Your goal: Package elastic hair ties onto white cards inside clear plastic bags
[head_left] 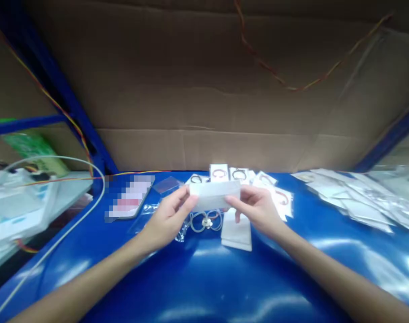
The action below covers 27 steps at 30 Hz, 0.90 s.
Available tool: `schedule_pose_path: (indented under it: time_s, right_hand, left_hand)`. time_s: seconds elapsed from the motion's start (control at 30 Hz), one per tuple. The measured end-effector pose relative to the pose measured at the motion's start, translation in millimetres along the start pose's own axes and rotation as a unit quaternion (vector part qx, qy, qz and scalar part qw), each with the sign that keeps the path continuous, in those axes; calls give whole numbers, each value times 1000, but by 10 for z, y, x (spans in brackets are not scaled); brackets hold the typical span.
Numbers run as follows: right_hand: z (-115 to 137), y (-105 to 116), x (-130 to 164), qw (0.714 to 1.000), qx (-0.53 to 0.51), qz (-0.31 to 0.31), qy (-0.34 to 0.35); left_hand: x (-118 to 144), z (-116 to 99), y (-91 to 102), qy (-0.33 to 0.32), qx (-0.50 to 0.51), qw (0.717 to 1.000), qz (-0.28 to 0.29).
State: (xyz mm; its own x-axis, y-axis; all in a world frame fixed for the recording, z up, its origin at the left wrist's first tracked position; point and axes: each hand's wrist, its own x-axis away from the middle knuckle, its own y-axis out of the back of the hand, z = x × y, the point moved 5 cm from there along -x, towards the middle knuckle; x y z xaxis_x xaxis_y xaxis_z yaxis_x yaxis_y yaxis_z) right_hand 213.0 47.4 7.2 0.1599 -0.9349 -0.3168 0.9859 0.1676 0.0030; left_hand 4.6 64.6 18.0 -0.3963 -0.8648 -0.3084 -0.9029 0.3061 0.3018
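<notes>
My left hand point(169, 215) and my right hand point(256, 208) together hold a small clear plastic bag with a white card point(215, 196) above the blue table point(204, 278), one hand at each end. Under the bag lie loose bracelets point(204, 221) of cord and beads. A stack of white cards point(237, 231) lies just below my right hand. Behind the bag, several packed bracelet cards point(240, 176) are fanned out on the table.
A heap of clear empty bags point(355, 197) lies at the right. A blurred-out flat item point(128, 197) lies at the left, beside a white cable point(73, 220). A cardboard wall point(204, 89) closes the back. A blue frame post point(66, 98) stands at the left.
</notes>
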Motion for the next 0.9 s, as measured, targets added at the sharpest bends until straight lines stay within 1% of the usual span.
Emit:
schedule_pose_path:
  time_s: [0.13, 0.23, 0.3, 0.4, 0.53, 0.73, 0.9]
  right_hand:
    - [17, 25, -9, 1000, -25, -6, -19]
    - [-14, 50, -28, 999, -33, -2, -31]
    - [-57, 68, -46, 998, -48, 7, -44]
    - [-111, 105, -73, 995, -76, 5, -60]
    - [-89, 131, -88, 996, -70, -8, -51]
    - [17, 84, -65, 999, -20, 16, -25]
    - [-33, 128, -88, 999, -20, -13, -25]
  left_hand:
    - [-7, -16, -7, 4, -12, 1000, 27]
    - [-19, 17, -1, 40, -3, 998, 44]
    - [-28, 53, 13, 64, 13, 997, 42]
    - [-42, 104, 43, 79, 21, 996, 26]
    - [-49, 132, 54, 90, 17, 996, 24]
    - [-32, 60, 134, 82, -20, 995, -61]
    - [-39, 94, 170, 87, 7, 993, -84]
